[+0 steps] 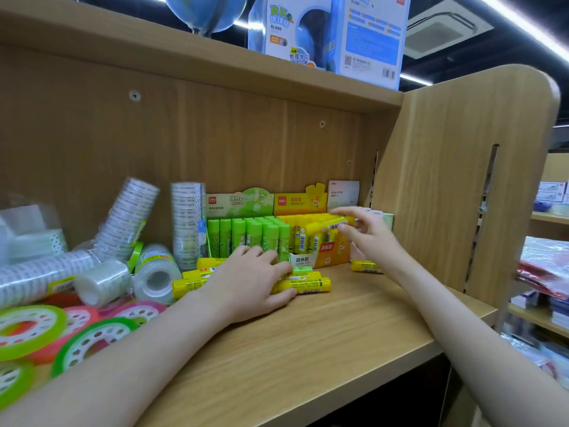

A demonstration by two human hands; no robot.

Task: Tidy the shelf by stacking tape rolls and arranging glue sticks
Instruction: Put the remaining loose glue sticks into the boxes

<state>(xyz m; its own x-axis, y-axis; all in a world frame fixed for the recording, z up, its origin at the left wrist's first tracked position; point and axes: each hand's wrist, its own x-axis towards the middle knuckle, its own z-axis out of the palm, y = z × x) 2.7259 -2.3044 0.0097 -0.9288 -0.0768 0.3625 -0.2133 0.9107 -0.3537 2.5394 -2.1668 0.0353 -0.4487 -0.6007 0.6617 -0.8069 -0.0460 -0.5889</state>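
On the wooden shelf, my left hand lies over several loose yellow glue sticks in front of the display boxes, its fingers curled round some of them. My right hand pinches one yellow glue stick above the yellow display box, which holds upright yellow sticks. A green display box of upright green glue sticks stands to its left. One more yellow stick lies at the right. Clear tape roll stacks and loose tape rolls lie at the left.
Flat tape rolls with green and pink cores are piled at the front left. A bagged bundle sits at the far left. A white glue box stands at the back. The shelf's side panel closes the right. Globe boxes stand above.
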